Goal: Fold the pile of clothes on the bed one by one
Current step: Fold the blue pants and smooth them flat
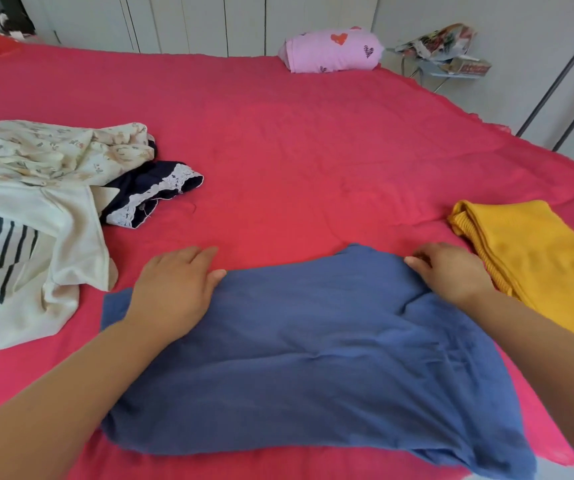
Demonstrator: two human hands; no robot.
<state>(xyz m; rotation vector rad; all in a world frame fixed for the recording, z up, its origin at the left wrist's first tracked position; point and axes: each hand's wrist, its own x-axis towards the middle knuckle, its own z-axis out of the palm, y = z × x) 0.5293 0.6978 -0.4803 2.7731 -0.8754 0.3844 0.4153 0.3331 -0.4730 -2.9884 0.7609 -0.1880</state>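
A blue garment [313, 358] lies spread on the red bed sheet [278, 150] right in front of me. My left hand [174, 289] rests flat on its far left corner, fingers together and pointing away. My right hand [448, 271] presses on its far right corner with the fingers curled on the cloth edge. A pile of unfolded clothes [36, 202] sits at the left: a cream printed piece, a white one, a black-and-white striped one and a navy piece with white lace [154, 192]. A folded yellow garment [538, 261] lies at the right.
A pink pillow with hearts [330, 50] lies at the far edge of the bed. White wardrobe doors [192, 22] stand behind it. A small stand with a printed bag [444, 46] is at the far right, beside a dark metal pole [562, 81].
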